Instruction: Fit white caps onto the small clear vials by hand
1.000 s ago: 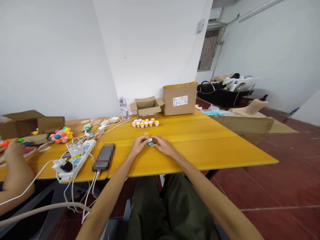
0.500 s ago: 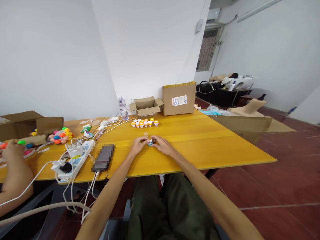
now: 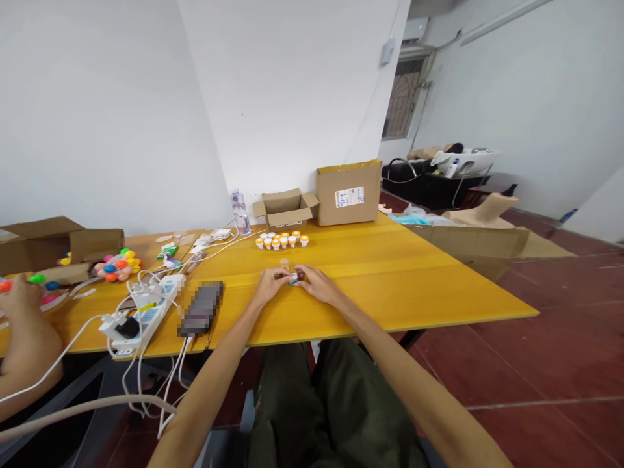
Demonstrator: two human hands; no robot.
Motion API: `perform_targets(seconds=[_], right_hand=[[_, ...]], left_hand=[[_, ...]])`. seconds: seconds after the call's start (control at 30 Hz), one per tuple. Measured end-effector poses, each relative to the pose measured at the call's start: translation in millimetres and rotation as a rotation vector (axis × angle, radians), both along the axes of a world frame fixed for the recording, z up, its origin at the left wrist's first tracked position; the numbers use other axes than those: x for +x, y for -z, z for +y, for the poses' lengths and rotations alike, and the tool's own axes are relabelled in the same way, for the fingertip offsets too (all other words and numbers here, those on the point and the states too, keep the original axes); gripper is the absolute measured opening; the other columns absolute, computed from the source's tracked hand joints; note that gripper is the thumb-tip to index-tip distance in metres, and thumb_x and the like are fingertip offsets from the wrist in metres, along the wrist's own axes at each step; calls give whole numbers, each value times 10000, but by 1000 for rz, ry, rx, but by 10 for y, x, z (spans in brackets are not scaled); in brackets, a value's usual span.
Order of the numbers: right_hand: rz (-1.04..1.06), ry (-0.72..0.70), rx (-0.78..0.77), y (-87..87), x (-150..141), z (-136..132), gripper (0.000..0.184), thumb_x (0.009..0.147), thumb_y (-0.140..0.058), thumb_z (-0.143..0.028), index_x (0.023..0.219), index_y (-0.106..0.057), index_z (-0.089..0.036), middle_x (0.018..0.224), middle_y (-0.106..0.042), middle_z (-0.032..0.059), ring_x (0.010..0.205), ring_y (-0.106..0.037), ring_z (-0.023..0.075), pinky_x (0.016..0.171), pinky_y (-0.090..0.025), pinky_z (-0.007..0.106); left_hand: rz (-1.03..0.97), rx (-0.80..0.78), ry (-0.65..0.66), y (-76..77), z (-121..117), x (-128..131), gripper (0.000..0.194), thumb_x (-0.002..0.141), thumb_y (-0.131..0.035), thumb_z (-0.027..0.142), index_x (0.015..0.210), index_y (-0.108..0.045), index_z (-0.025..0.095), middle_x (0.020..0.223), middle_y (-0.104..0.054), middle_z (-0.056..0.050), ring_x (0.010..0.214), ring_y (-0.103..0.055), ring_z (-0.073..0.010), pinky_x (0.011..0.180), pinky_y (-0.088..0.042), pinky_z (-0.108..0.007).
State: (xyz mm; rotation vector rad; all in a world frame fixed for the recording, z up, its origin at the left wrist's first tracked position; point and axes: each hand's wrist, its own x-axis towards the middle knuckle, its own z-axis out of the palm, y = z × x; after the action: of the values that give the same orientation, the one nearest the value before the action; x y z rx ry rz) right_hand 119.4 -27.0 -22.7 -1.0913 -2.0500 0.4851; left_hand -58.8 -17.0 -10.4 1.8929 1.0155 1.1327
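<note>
Both my hands meet over the yellow table, their fingertips closed round one small white and teal item. It is too small and covered to tell its kind. My left hand pinches it from the left side. From the right, my right hand grips it between thumb and fingers. Just beyond my fingers lies a small clear round piece. Farther back stands a cluster of several small white containers with yellow-orange bands.
An open carton and a taller closed carton stand against the wall beside a water bottle. To my left lie a phone and a power strip with cables. Another person's hand is among colourful balls.
My hands stay in nearly the same place, still holding the small item, which has turned or shifted slightly. The other person's hand at the left has moved a little.
</note>
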Motion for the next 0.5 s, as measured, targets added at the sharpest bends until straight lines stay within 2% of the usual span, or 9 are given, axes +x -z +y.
perform_targets(seconds=[0.23, 0.5], right_hand=[[-5, -12, -9, -33, 2, -24, 306, 792, -634, -157, 1088, -589, -222, 1052, -674, 68, 979, -633, 202, 869, -479, 352], [-7, -7, -10, -36, -2, -42, 283, 803, -624, -163, 1078, -594, -225, 1056, -669, 67, 973, -630, 194, 852, -480, 338]], left_hand=[[39, 42, -31, -2, -19, 15, 182, 682, -717, 375, 675, -719, 193, 754, -732, -31, 763, -650, -192, 781, -491, -320], [63, 76, -67, -11, -46, 24, 98, 665, -726, 264, 645, -681, 179, 743, -717, -18, 760, -640, -180, 772, -482, -313]])
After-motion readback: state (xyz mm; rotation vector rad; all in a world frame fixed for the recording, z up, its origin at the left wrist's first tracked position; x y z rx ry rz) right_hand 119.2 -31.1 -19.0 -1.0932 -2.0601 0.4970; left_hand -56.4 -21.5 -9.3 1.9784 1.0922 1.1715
